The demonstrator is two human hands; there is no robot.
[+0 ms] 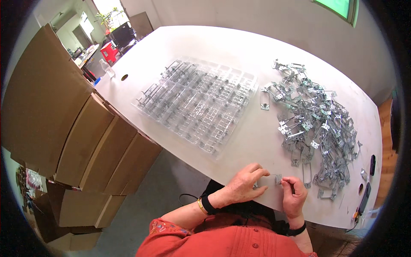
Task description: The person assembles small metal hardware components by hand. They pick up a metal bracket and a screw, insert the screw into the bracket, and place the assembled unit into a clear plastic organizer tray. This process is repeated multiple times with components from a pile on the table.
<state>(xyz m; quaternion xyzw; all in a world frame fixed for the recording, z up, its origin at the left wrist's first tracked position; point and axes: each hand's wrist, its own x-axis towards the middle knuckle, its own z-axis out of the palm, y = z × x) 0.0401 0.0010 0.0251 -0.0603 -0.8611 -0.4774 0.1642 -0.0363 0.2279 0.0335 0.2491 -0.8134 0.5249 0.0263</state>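
Observation:
Close to the table's front edge, a small rectangular metal bracket (277,178) is held between my two hands. My left hand (244,185) grips its left end, with thumb and fingers curved around it and part of the metal hidden. At the other end, my right hand (294,197) pinches the bracket's corner between thumb and fingertips. A big heap of similar silvery brackets (321,124) lies to the right, tangled together. Beyond my left hand is a clear plastic tray (218,156) whose compartments hold rows of metal pieces.
The white table (201,40) curves around the work. Stacked cardboard boxes (85,141) stand against its left side. A clear bottle (107,68) is by the far left edge. Dark objects (364,199) and a cable hole (361,187) are at the right edge.

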